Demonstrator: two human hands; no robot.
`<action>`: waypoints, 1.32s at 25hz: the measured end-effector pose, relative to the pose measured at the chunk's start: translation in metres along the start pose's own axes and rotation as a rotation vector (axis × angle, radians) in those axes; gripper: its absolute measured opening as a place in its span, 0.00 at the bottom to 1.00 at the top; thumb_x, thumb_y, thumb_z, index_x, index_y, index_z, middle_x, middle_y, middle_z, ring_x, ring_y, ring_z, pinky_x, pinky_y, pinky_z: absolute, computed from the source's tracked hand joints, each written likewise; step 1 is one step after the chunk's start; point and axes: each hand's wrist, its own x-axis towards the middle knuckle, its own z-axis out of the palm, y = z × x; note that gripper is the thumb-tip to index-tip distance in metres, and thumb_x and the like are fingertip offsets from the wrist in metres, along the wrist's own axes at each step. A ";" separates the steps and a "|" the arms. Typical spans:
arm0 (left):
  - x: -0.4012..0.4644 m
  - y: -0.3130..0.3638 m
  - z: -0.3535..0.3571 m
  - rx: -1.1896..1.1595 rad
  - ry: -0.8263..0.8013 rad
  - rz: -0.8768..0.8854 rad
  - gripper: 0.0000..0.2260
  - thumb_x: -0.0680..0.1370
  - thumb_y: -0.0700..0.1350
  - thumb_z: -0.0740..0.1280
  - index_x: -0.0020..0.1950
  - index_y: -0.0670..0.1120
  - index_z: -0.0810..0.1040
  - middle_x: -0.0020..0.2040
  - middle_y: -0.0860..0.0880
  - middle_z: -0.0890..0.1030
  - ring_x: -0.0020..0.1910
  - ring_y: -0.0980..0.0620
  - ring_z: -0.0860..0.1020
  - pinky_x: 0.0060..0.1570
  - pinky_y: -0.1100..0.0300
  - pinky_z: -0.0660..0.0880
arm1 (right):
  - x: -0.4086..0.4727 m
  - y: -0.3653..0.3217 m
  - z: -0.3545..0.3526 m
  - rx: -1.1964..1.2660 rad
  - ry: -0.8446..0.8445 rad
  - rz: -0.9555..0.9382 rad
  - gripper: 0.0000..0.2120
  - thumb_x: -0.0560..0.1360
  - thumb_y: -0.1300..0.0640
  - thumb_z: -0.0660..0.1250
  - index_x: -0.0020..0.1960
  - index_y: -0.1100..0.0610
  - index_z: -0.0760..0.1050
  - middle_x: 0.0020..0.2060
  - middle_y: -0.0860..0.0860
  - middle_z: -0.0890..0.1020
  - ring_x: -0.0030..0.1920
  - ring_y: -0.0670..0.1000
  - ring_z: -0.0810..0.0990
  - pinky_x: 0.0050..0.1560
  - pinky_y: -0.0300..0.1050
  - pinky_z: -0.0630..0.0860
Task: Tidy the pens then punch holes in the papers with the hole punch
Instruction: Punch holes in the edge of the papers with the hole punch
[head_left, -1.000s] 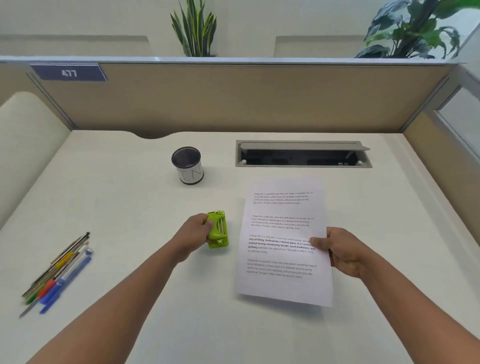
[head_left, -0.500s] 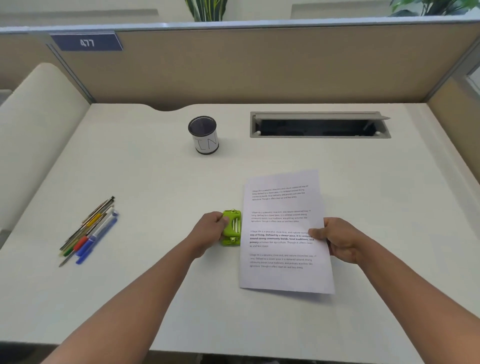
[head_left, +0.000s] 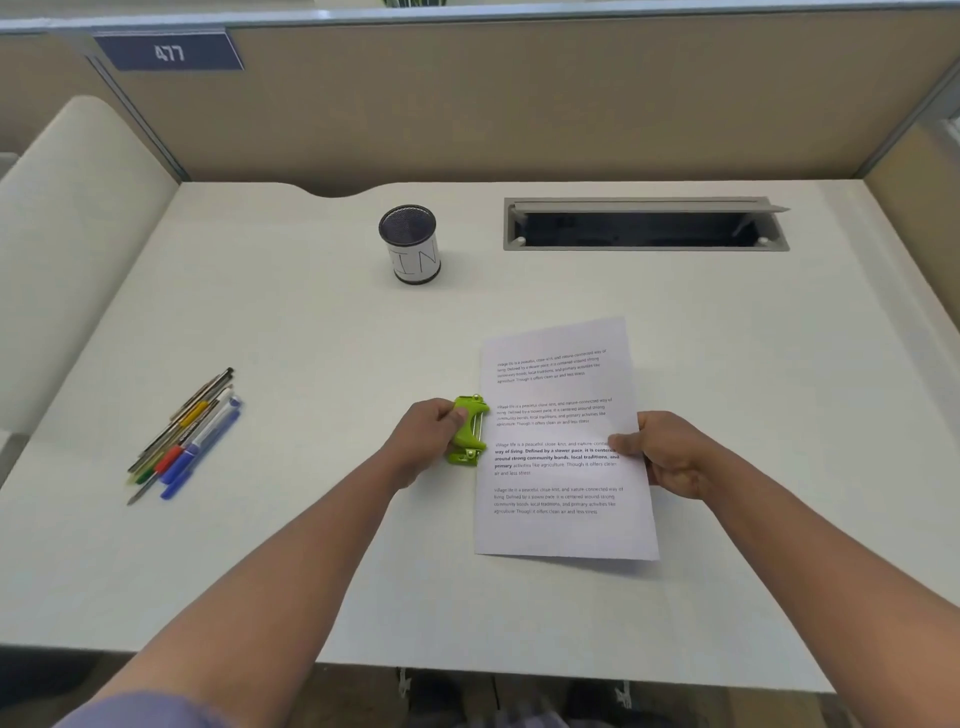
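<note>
Green plastic, bright lime, marks the punch that my left hand grips from its left side, fingers closed around it, on the pale desk. Its open slot faces right and meets the left edge of the paper; I cannot tell how far the sheet sits inside.

My right hand pinches the paper at its right edge, thumb on top, fingers curled beneath, and the near edge casts a shadow on the desk. Four blocks of small black print run down the sheet. In the third block, bold words read "way of living. Defined by a slower pace, it is centered around strong community bonds, local traditions, and primary". The other blocks seem to carry the same passage in lighter type, too small to read fully.

Pens lie loose in a slanted bundle well to the left, with yellow, red, green, blue and dark barrels among them. A dark mesh cup stands upright near the back of the desk, wearing a white label hand-lettered "IN"; nothing shows above its rim. Right of the cup, a grey cable hatch is open. On the beige partition behind, a blue plate reads "477".
</note>
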 end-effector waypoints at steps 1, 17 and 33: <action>-0.001 0.001 0.001 -0.011 0.007 0.001 0.13 0.82 0.49 0.64 0.47 0.40 0.78 0.37 0.47 0.75 0.36 0.50 0.72 0.42 0.56 0.70 | 0.001 -0.001 0.001 -0.002 0.011 -0.005 0.12 0.80 0.68 0.64 0.62 0.63 0.78 0.54 0.59 0.87 0.52 0.61 0.87 0.48 0.57 0.84; -0.011 0.008 0.002 -0.123 0.025 0.017 0.05 0.83 0.44 0.65 0.54 0.43 0.78 0.30 0.55 0.83 0.30 0.58 0.81 0.36 0.63 0.78 | 0.007 0.000 0.018 0.022 0.042 -0.011 0.12 0.80 0.69 0.64 0.63 0.64 0.77 0.55 0.60 0.85 0.51 0.61 0.85 0.47 0.56 0.83; -0.011 0.007 0.003 -0.115 0.044 0.005 0.06 0.83 0.45 0.66 0.53 0.43 0.78 0.36 0.49 0.81 0.30 0.59 0.80 0.34 0.65 0.77 | 0.006 -0.002 0.019 0.004 0.041 -0.027 0.13 0.80 0.69 0.64 0.63 0.64 0.77 0.56 0.61 0.85 0.49 0.61 0.85 0.47 0.55 0.82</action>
